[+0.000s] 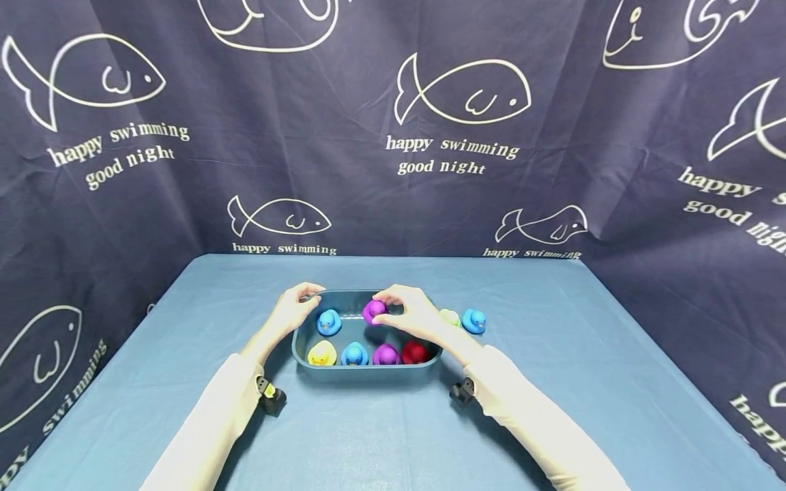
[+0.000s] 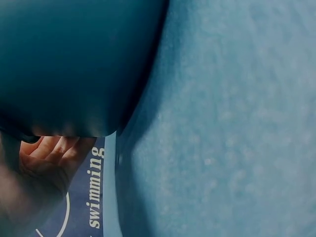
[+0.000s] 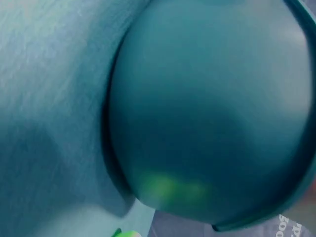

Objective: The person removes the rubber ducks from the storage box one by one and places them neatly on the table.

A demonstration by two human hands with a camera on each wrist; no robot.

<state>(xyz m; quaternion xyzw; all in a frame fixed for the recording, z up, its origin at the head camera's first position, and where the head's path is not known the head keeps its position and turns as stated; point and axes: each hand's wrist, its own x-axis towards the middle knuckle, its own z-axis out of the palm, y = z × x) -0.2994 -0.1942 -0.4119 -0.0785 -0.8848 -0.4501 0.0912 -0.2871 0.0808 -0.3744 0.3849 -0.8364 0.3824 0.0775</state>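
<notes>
A dark teal bin [image 1: 368,372] with rounded corners stands in the middle of the table. My left hand [image 1: 293,310] grips its back left rim; in the left wrist view those fingers [image 2: 61,148] lie against the far side of the wall. My right hand [image 1: 413,315] pinches a purple rubber duck [image 1: 372,311] between thumb and fingers, over the back part of the bin. Along the front inside wall sit a yellow duck [image 1: 322,354], a blue duck [image 1: 355,354], another purple duck [image 1: 387,355] and a red duck [image 1: 415,352]. A second blue duck [image 1: 329,322] lies at the inside left.
Right of the bin, a pale green duck [image 1: 451,316], partly behind my right hand, and a blue duck [image 1: 475,320] stand on the blue tablecloth [image 1: 552,354]. A dark fish-print curtain [image 1: 368,204] hangs behind the table and on both sides.
</notes>
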